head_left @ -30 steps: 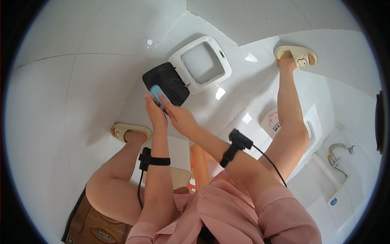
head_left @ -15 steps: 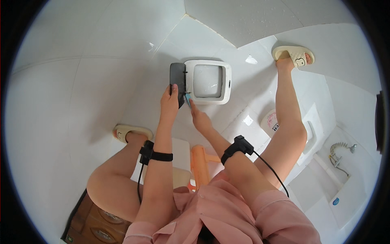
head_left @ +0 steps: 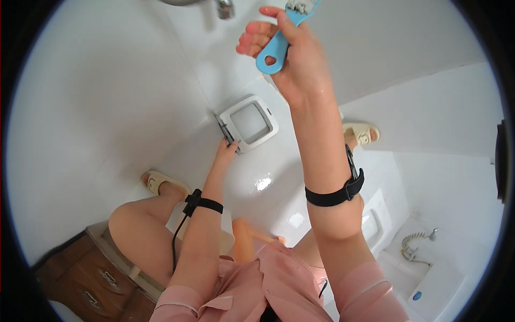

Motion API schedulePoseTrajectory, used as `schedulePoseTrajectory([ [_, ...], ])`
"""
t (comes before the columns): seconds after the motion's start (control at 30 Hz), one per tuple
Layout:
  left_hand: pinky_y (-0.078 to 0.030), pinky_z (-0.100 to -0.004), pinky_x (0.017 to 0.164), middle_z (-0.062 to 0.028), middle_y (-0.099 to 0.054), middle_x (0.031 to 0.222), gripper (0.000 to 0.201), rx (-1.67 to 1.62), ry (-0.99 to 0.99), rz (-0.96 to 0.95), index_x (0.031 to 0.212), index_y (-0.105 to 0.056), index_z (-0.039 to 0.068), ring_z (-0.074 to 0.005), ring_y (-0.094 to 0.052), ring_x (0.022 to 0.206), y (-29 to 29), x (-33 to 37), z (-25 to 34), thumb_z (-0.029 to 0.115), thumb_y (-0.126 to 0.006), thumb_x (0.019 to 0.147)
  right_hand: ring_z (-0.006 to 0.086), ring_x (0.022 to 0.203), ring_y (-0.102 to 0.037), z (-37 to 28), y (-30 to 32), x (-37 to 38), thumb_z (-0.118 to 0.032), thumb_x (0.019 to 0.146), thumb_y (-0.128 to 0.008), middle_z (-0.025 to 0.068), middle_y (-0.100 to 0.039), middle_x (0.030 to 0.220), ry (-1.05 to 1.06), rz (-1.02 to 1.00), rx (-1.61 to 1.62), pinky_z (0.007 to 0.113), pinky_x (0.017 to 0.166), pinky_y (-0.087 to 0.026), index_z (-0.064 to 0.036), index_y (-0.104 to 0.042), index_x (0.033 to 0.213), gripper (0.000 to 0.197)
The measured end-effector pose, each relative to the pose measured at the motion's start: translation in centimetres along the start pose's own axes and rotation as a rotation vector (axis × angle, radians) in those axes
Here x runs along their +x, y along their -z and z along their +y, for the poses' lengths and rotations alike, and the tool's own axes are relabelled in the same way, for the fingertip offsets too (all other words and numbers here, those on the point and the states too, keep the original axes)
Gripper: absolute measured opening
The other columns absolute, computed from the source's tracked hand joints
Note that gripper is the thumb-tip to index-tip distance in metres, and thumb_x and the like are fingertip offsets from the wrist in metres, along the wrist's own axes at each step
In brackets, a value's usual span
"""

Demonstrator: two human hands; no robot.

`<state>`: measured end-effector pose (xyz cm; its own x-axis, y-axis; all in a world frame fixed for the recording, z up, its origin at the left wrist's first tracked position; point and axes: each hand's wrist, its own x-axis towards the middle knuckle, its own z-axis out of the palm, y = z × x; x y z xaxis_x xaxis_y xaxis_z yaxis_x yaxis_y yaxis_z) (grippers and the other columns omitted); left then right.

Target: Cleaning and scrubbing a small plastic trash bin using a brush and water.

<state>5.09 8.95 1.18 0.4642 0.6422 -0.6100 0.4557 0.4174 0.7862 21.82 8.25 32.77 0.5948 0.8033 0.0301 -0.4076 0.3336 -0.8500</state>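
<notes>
My right hand point(head_left: 307, 61) is raised high at the top of the view, closed loosely around a blue brush point(head_left: 272, 52). The brush has a hole in its handle, and its whitish bristles are partly cut off by the upper edge. Further down, my left hand point(head_left: 227, 148) grips the dark lid point(head_left: 225, 130) of a white, square-rimmed bin point(head_left: 272, 121). The lid stands up on the bin's left side and shows nearly edge-on. Pale grey surfaces show inside the bin's opening.
A metal tap point(head_left: 225, 8) juts in at the top. Below my arms is an orange plastic piece point(head_left: 243, 239). A brown drawer cabinet point(head_left: 75, 287) stands at lower left. A squat toilet point(head_left: 374, 225) and a coiled hose point(head_left: 410, 244) are at right.
My right hand has lifted the brush from beside the lid's hinge to the top of the view. My left hand stays on the lid, which now appears more edge-on. The whole view has shifted.
</notes>
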Motion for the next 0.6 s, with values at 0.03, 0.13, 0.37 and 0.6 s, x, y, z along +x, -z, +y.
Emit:
schedulePoseTrajectory([
  [0.03,-0.043,-0.0334,0.084,-0.0191,-0.058,0.108,0.048,-0.026,-0.023,-0.002,0.123,-0.042,-0.004,-0.0268,-0.056,0.098,-0.7,-0.4,0.9,0.023,-0.054,0.085,0.0243,0.063,-0.059,-1.1,-1.4,0.2,-0.018,0.094,-0.034,0.0166,-0.055,0.074,0.025,-0.007,0.076,0.033,0.056,-0.049,0.0075,-0.041,0.102,0.028],
  [0.13,-0.041,-0.0327,0.088,-0.0183,-0.056,0.112,0.05,-0.042,-0.05,0.017,0.125,-0.04,-0.004,-0.0271,-0.054,0.103,-0.4,-0.5,2.4,0.02,-0.055,0.084,0.0268,0.079,-0.059,-3.3,-4.0,0.5,-0.015,0.094,-0.036,0.0214,-0.053,0.094,-0.012,-0.043,0.137,0.033,0.067,-0.053,0.0096,-0.035,0.113,0.031],
  [0.37,-0.041,-0.0312,0.085,-0.0151,-0.058,0.105,0.045,-0.108,-0.143,0.05,0.12,-0.045,-0.002,-0.0241,-0.055,0.099,-0.1,-2.0,8.5,0.022,-0.052,0.084,0.0244,0.08,-0.059,-3.0,-3.7,5.4,-0.009,0.092,-0.041,0.0229,-0.055,0.096,0.091,0.014,0.027,0.03,0.068,-0.052,0.0096,-0.038,0.11,0.027],
  [0.6,-0.042,-0.0348,0.091,-0.0179,-0.054,0.116,0.034,-0.622,-0.076,-0.184,0.111,-0.049,-0.004,-0.0243,-0.054,0.106,-0.3,-2.3,16.2,0.021,-0.039,0.091,0.0242,0.058,-0.056,-1.1,-0.1,8.7,-0.008,0.094,-0.035,0.0193,-0.056,0.078,0.053,0.339,0.147,0.035,0.053,-0.05,0.009,-0.038,0.107,0.022],
])
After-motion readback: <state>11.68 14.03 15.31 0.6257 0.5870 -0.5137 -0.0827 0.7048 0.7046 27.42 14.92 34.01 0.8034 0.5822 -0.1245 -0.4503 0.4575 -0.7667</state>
